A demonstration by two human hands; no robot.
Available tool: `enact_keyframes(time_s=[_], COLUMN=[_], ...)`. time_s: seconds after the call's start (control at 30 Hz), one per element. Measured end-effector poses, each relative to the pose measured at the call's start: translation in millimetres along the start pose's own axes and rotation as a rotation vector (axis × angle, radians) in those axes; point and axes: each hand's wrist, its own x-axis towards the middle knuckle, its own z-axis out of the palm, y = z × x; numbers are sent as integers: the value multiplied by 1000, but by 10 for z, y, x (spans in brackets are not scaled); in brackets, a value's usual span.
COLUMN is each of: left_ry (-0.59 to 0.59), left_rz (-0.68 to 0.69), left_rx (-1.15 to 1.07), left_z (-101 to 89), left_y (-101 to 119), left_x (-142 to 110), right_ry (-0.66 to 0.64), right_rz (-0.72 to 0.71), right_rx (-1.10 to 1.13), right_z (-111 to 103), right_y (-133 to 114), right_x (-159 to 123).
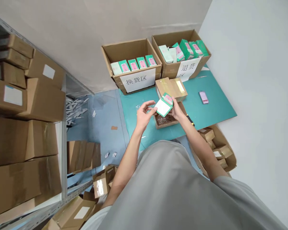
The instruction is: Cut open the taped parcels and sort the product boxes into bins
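A small green-and-white box with a pink label is held up above the table. My right hand grips its right side. At its left corner, the thumb and a finger of my left hand pinch the white part, while the index finger is raised. Directly below lies an open brown carton with crumpled clear plastic wrap inside, partly hidden by the box and my right hand. Just behind it stands a taped cardboard box with a raised flap.
Two large cartons with paper signs, a left one and a right one, hold several green boxes at the table's back. A phone-like item lies on the green table. Shelves of cartons stand left; a bin of boxes sits right.
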Motion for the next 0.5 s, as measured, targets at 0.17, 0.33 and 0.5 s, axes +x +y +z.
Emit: enact_keyframes(time_s=[0.17, 0.33, 0.5], left_ry=[-9, 47, 41], left_rz=[90, -8, -162], left_rx=[91, 33, -63], left_z=[-1, 58, 168], left_y=[153, 122, -50], left_x=[318, 338, 263], right_ry=[-199, -204, 53], right_rz=[428, 458, 254], right_rx=[189, 362, 514], right_z=[191, 172, -80], right_y=[203, 244, 121], right_x=[-118, -188, -86])
